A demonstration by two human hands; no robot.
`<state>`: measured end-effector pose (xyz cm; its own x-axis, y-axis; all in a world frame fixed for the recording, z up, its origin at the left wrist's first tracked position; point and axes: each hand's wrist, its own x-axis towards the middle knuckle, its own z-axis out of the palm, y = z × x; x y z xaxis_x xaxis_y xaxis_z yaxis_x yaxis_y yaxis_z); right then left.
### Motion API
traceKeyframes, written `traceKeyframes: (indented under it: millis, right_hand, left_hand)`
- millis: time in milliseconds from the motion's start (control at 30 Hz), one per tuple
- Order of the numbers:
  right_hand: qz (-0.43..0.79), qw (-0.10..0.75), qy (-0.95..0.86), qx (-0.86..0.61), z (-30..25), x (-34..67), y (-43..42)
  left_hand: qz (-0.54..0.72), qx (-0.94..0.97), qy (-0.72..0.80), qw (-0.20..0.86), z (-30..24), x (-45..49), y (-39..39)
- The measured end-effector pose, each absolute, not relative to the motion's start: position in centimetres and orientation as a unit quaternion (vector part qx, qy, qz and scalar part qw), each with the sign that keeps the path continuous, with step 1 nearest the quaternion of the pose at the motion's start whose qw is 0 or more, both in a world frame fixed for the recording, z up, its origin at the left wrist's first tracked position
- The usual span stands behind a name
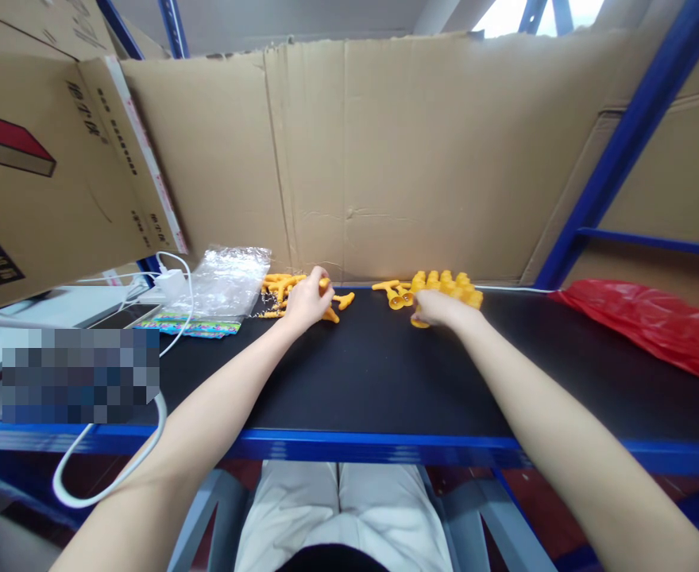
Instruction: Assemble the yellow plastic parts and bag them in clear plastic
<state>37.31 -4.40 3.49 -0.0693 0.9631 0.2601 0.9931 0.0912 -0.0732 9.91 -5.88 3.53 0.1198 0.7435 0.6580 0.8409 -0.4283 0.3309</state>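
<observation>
My left hand [310, 302] is at the pile of yellow branched plastic pieces [282, 287], its fingers closed around one of them; a yellow end shows at the fingertips. A loose branched piece [345, 300] lies just to its right. My right hand [438, 308] grips a yellow cup-shaped piece [419, 322], mostly hidden under the fingers. Behind that hand, several yellow cup-shaped pieces [445, 284] stand close together in rows. Left of them lie yellow pieces with a branched stem and a round, flared end [395, 298].
A clear plastic bag [224, 278] and a colourful packet [198, 324] lie on the left, near a white charger [171, 284] and cable. A red plastic bag [641, 322] lies on the right. Cardboard [415, 159] walls the back of the black tabletop [361, 381], which has a blue front edge.
</observation>
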Motion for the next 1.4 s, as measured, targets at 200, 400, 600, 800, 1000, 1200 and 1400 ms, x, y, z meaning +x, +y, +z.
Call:
traceKeyframes:
  millis: [200, 400, 600, 800, 1000, 1200, 1400]
  right_hand:
    - [0.098, 0.135, -0.826, -0.539, 3.1, 34.5, -5.3]
    - [0.126, 0.155, -0.812, -0.549, 3.1, 33.2, -6.1]
    - [0.087, 0.123, -0.813, -0.563, 3.4, 33.0, -6.4]
    - [0.046, 0.15, -0.833, -0.531, 2.7, 32.8, -6.1]
    - [-0.017, 0.235, -0.833, -0.501, 2.0, 32.3, -5.5]
    - [-0.034, 0.283, -0.814, -0.507, 1.6, 32.3, -5.0]
    - [-0.022, 0.286, -0.828, -0.482, 1.8, 32.5, -5.0]
  left_hand:
    - [-0.467, -0.709, -0.527, 0.035, 3.9, 9.9, -5.8]
    - [-0.473, -0.71, -0.522, 0.02, 4.3, 10.0, -6.2]
    - [-0.534, -0.693, -0.474, -0.096, 4.5, 10.1, -6.1]
    - [-0.569, -0.613, -0.466, -0.289, 4.2, 10.0, -5.2]
    - [-0.57, -0.573, -0.467, -0.359, 4.3, 10.0, -5.2]
    - [-0.562, -0.565, -0.472, -0.376, 4.6, 10.3, -5.7]
    - [-0.573, -0.558, -0.468, -0.376, 4.4, 10.1, -5.5]
